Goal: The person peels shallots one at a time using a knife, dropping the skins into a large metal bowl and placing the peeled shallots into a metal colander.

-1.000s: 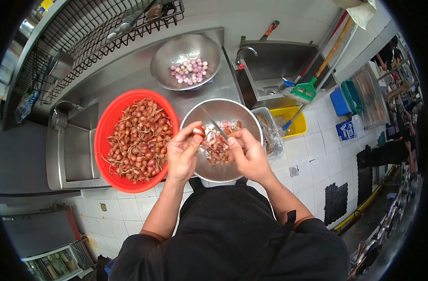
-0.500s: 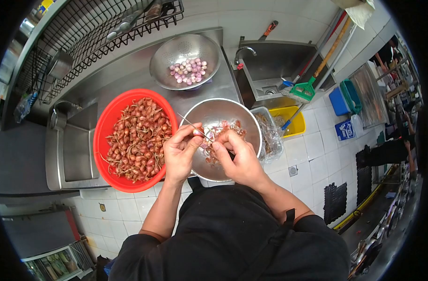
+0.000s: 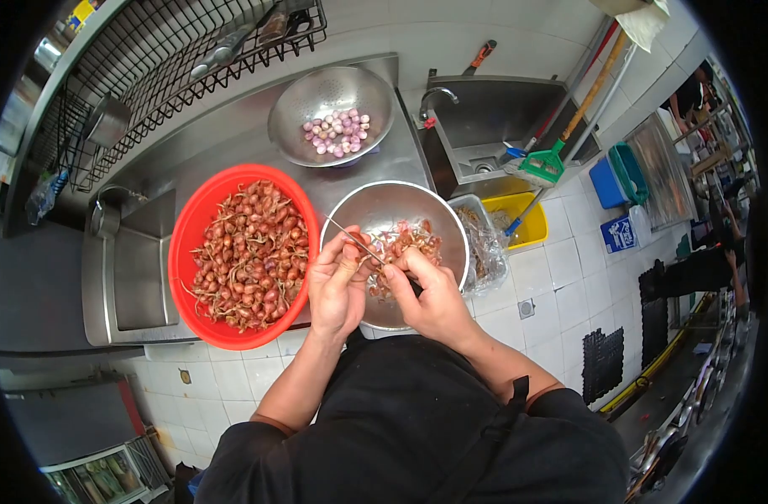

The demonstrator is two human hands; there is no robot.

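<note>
- left hand: fingers pinching a shallot, steel bowl right below
- right hand: fingers wrapped on a knife, blade at the shallot

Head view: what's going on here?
The left hand holds a shallot over the bowl; the right hand holds a knife at it. Skins lie in the bowl. The red tub holds many unpeeled shallots; the colander holds fewer, peeled ones.
</note>
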